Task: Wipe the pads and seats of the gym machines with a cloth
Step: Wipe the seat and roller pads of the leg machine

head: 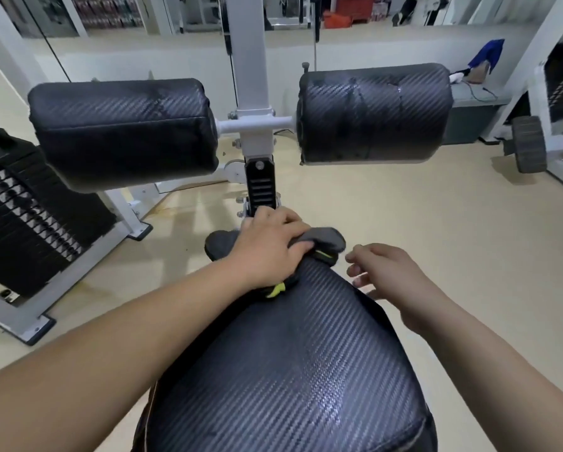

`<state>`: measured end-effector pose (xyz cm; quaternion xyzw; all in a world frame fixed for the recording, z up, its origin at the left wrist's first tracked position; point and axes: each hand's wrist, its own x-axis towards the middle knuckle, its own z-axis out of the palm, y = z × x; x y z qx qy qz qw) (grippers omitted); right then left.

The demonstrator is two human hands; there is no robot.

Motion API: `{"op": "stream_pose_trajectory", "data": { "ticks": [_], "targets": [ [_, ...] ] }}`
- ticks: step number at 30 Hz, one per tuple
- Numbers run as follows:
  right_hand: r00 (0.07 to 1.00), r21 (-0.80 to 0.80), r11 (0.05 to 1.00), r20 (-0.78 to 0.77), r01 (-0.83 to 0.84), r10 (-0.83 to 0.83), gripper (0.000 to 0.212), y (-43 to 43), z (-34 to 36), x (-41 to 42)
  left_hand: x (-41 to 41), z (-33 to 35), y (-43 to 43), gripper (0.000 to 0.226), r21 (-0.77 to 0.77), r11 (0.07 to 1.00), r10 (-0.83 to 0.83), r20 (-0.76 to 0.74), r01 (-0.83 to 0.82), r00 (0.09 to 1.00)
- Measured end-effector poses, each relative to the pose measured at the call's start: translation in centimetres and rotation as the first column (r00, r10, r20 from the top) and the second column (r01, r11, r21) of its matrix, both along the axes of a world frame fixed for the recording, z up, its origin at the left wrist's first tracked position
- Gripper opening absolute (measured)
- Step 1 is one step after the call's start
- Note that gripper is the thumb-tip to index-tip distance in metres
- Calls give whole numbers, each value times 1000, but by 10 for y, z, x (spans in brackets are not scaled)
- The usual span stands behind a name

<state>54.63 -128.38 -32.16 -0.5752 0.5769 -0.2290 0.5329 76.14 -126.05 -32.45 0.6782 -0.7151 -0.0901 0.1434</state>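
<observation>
A black carbon-weave seat [293, 363] fills the lower middle of the head view. At its narrow far end lies a dark grey cloth [325, 239] with a yellow-green tag. My left hand [267, 246] lies on the cloth and presses it onto the seat, thumb curled over a fold. My right hand [384, 275] hovers beside the seat's right edge, fingers loosely bent, holding nothing. Beyond the seat, the left roller pad [123, 132] and the right roller pad [374, 112] stick out from a white post [250, 76].
A black weight stack [22, 210] in a white frame stands to the left. A small rubber wheel [529, 145] and more white frame are at the right. A low grey ledge [475, 102] with a blue cloth runs along the back wall. Beige floor surrounds the seat.
</observation>
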Motion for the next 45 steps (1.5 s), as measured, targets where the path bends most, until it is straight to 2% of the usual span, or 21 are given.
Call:
{"op": "stream_pose_trajectory", "data": {
  "ticks": [2, 5, 7, 9, 12, 15, 19, 21, 23, 26, 29, 32, 34, 35, 37, 38, 40, 43, 45],
  "targets": [
    [989, -81, 992, -122, -98, 87, 34, -5, 4, 16, 18, -6, -27, 34, 6, 994, 112, 33, -112, 993],
    [914, -186, 937, -343, -295, 219, 33, -3, 5, 39, 23, -5, -37, 34, 62, 966, 248, 48, -251, 967],
    [872, -219, 911, -433, -348, 229, 31, -2, -4, 44, 24, -3, -27, 35, 80, 957, 277, 35, -279, 960],
    [864, -223, 912, -456, -344, 214, 32, -3, -10, 42, 28, -2, -8, 37, 94, 956, 281, -18, -278, 959],
    [866, -208, 915, -447, -346, 226, 37, -3, -9, 38, 46, -5, 37, 34, 183, 942, 313, -186, -281, 931],
    [853, -212, 899, -456, -382, 255, 42, -2, -6, 41, 55, 1, 94, 28, 261, 916, 381, -334, -304, 862],
    [851, -181, 901, -441, -395, 285, 44, 2, -1, 43, 38, 9, 177, 22, 158, 905, 425, -296, -395, 856],
    [856, -170, 904, -428, -392, 290, 45, 4, -2, 43, 23, 12, 205, 24, 94, 920, 392, -273, -381, 879],
    [858, -164, 908, -424, -387, 289, 44, 5, -3, 43, 29, 12, 199, 25, 109, 926, 377, -273, -361, 885],
    [868, -150, 916, -406, -373, 287, 44, 4, -5, 42, 54, 4, 140, 24, 181, 923, 380, -284, -340, 880],
    [867, -135, 919, -406, -371, 290, 44, 3, -6, 39, 65, -4, 76, 28, 252, 910, 413, -498, -328, 763],
    [874, -140, 919, -388, -370, 293, 43, 2, -4, 40, 60, 0, 52, 35, 293, 895, 446, -587, -337, 676],
    [877, -138, 920, -383, -367, 292, 45, 1, -4, 39, 56, 2, 64, 36, 293, 898, 440, -585, -328, 682],
    [874, -129, 919, -382, -371, 299, 45, 2, -5, 39, 54, 1, 75, 35, 282, 901, 433, -544, -329, 719],
    [881, -107, 923, -356, -371, 312, 46, 3, -6, 38, 56, -3, 102, 37, 261, 886, 460, -386, -384, 799],
    [887, -96, 926, -340, -364, 313, 45, 2, -7, 37, 56, -4, 117, 38, 250, 872, 485, -328, -421, 810],
    [897, -67, 934, -310, -351, 315, 45, 0, -8, 37, 51, -2, 151, 35, 232, 849, 527, -338, -474, 780],
    [906, -28, 937, -266, -348, 328, 44, 1, -7, 37, 27, -1, 202, 23, 179, 799, 582, -468, -574, 665],
    [909, -15, 938, -252, -346, 331, 43, 3, -6, 37, 2, -2, 234, 24, 71, 775, 601, -391, -628, 697]
  ]
}}
